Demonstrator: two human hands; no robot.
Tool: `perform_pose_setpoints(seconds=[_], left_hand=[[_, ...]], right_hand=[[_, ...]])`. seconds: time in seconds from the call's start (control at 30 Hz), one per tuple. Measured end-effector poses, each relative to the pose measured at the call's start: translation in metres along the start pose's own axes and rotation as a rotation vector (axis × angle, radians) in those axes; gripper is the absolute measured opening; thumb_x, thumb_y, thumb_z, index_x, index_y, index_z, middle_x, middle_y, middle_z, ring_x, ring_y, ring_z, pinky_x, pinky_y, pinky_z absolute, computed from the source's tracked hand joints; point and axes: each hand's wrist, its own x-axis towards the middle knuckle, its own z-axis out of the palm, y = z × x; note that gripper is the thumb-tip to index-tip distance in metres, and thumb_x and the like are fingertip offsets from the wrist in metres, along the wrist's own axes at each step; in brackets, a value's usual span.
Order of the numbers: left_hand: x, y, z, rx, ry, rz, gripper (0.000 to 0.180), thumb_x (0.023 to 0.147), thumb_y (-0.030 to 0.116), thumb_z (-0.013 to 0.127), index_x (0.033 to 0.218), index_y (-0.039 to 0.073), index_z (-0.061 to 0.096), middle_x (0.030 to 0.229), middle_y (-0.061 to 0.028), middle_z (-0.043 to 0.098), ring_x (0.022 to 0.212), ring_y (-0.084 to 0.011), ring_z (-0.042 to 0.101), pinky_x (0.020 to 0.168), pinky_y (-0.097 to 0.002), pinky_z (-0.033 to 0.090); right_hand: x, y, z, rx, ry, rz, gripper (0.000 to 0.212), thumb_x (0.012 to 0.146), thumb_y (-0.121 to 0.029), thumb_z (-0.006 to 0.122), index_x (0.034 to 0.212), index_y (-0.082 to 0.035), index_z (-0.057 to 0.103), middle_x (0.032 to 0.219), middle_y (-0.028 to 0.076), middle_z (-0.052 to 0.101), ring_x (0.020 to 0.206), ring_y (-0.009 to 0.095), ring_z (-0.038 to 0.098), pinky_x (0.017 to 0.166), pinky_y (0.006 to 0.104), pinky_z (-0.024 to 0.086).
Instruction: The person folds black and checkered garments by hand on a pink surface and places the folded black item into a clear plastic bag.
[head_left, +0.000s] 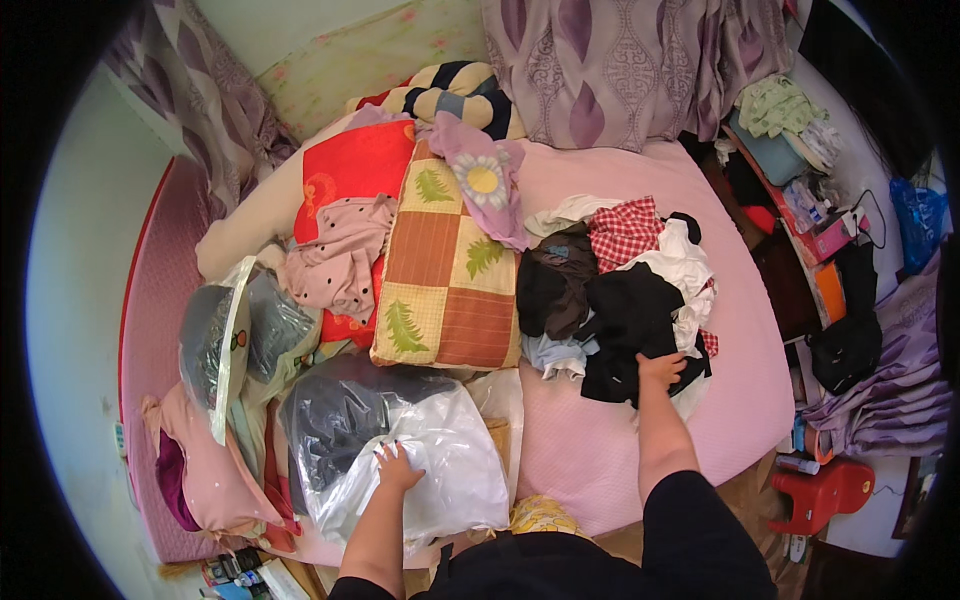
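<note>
My left hand lies with its fingers spread on a clear plastic bag at the near edge of the bed. Dark folded fabric shows through the bag's left part. My right hand reaches the near side of a clothes heap and rests on a black garment; its fingers look bent over the cloth, and whether they grip it is unclear. Around that garment lie a dark brown piece, a red checked cloth, white clothes and a light blue piece.
A checked pillow with leaf prints stands between the bag and the heap. Left of it are a dotted pink garment, a red cushion and another clear bag. A cluttered desk and a red stool flank the bed's right side.
</note>
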Motion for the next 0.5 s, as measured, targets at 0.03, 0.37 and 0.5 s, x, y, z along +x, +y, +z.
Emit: perform_pose_setpoints(seconds=[0.03, 0.37, 0.5], left_hand=[[-0.001, 0.002, -0.001, -0.025, -0.034, -0.052, 0.098, 0.063, 0.046, 0.065, 0.134, 0.007, 0.01, 0.137, -0.024, 0.003, 0.125, -0.0454, 0.003, 0.097, -0.0532, 0.022], [-0.007, -0.019, -0.001, -0.202, 0.109, 0.153, 0.093, 0.062, 0.046, 0.065, 0.133, 0.009, 0.018, 0.136, -0.0243, 0.008, 0.124, -0.0461, 0.006, 0.096, -0.0549, 0.02], [-0.021, -0.042, 0.019, -0.538, 0.326, 0.3, 0.072, 0.066, 0.038, 0.064, 0.125, 0.006, 0.037, 0.133, -0.0237, 0.022, 0.125, -0.0421, 0.012, 0.099, -0.05, 0.02]], right_hand=[[-0.007, -0.006, -0.011, -0.02, -0.045, 0.071, 0.091, 0.056, -0.031, 0.075, 0.125, -0.006, 0.022, 0.13, 0.013, 0.028, 0.106, 0.034, 0.043, 0.083, 0.0442, 0.043], [-0.142, 0.162, 0.045, -0.024, -0.228, -0.586, 0.055, 0.053, -0.015, 0.061, 0.105, -0.004, 0.044, 0.095, 0.022, 0.055, 0.09, 0.036, 0.054, 0.08, 0.0401, 0.043], [-0.279, 0.198, 0.022, -0.176, -0.574, -0.766, 0.062, 0.054, -0.016, 0.063, 0.113, -0.008, 0.045, 0.102, 0.021, 0.054, 0.097, 0.034, 0.052, 0.084, 0.0375, 0.042]])
